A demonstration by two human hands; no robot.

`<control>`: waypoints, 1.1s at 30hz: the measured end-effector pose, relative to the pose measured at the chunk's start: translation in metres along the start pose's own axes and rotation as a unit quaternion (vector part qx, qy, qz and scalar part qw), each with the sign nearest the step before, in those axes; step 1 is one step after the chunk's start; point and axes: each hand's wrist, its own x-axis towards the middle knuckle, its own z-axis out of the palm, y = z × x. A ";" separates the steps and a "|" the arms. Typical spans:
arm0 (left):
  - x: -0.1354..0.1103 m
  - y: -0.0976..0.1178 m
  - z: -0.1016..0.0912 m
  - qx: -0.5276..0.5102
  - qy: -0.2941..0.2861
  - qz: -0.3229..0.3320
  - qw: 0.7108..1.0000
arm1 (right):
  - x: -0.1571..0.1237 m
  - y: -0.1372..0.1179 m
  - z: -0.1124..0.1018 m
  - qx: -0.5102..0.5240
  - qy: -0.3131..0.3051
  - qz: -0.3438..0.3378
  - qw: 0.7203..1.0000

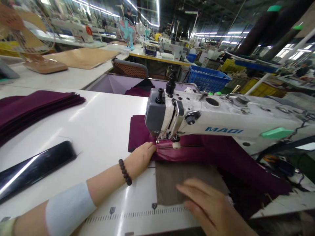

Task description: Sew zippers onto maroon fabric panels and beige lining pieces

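Maroon fabric (182, 153) with a zipper-like seam lies under the presser foot of a white sewing machine (223, 121). My left hand (141, 159), with a beaded bracelet at the wrist, grips the fabric's near edge just left of the foot. Its fingertips are partly hidden against the cloth. Below the maroon piece a grey-brown cloth panel (189, 180) lies flat on the white table (105, 124). Over its lower right part is my right hand (211, 206), slightly blurred, fingers stretched out and holding nothing; I cannot tell whether it touches the panel.
A stack of maroon pieces (36, 108) sits at the left, with a long glossy black object (39, 167) nearer to me. Behind the table are a lilac bin (105, 83), a blue crate (208, 78) and a fan (31, 42). Thread cones (261, 29) stand at right.
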 end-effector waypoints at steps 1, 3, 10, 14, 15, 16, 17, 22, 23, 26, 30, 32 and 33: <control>0.000 0.001 0.001 -0.004 0.005 -0.005 1.000 | 0.018 -0.008 0.017 -0.016 -0.028 0.030 0.999; 0.002 0.003 0.002 -0.011 0.013 -0.012 1.000 | 0.051 -0.015 0.040 -0.052 -0.069 0.092 0.992; 0.016 -0.003 -0.011 -0.053 0.045 -0.073 0.995 | 0.086 -0.003 0.042 -0.006 -0.125 0.121 0.985; 0.025 -0.012 -0.020 -0.083 0.027 -0.122 0.989 | 0.092 0.006 0.039 0.044 -0.118 0.069 0.990; 0.027 -0.013 -0.022 -0.088 0.020 -0.129 0.987 | 0.094 0.008 0.039 0.051 -0.112 0.060 0.991; 0.028 -0.014 -0.023 -0.093 0.013 -0.133 0.987 | 0.096 0.010 0.039 0.059 -0.109 0.057 0.991; 0.028 -0.015 -0.024 -0.096 0.009 -0.134 0.986 | 0.097 0.012 0.039 0.071 -0.113 0.063 0.989; 0.027 -0.014 -0.020 -0.104 0.005 -0.105 0.989 | 0.103 0.019 0.039 0.214 -0.228 0.165 0.935; 0.027 -0.014 -0.018 -0.103 0.009 -0.099 0.990 | 0.103 0.020 0.040 0.237 -0.239 0.179 0.925; 0.026 -0.012 -0.011 -0.095 0.028 -0.094 0.991 | 0.104 0.023 0.042 0.275 -0.248 0.193 0.909; 0.025 -0.010 -0.004 -0.116 0.063 -0.091 0.987 | 0.098 0.027 0.041 0.318 -0.243 0.184 0.898; 0.023 -0.012 -0.003 -0.150 0.085 -0.085 0.981 | 0.095 0.029 0.039 0.368 -0.289 0.166 0.868; 0.023 -0.013 -0.003 -0.171 0.098 -0.082 0.977 | 0.094 0.030 0.037 0.391 -0.331 0.156 0.844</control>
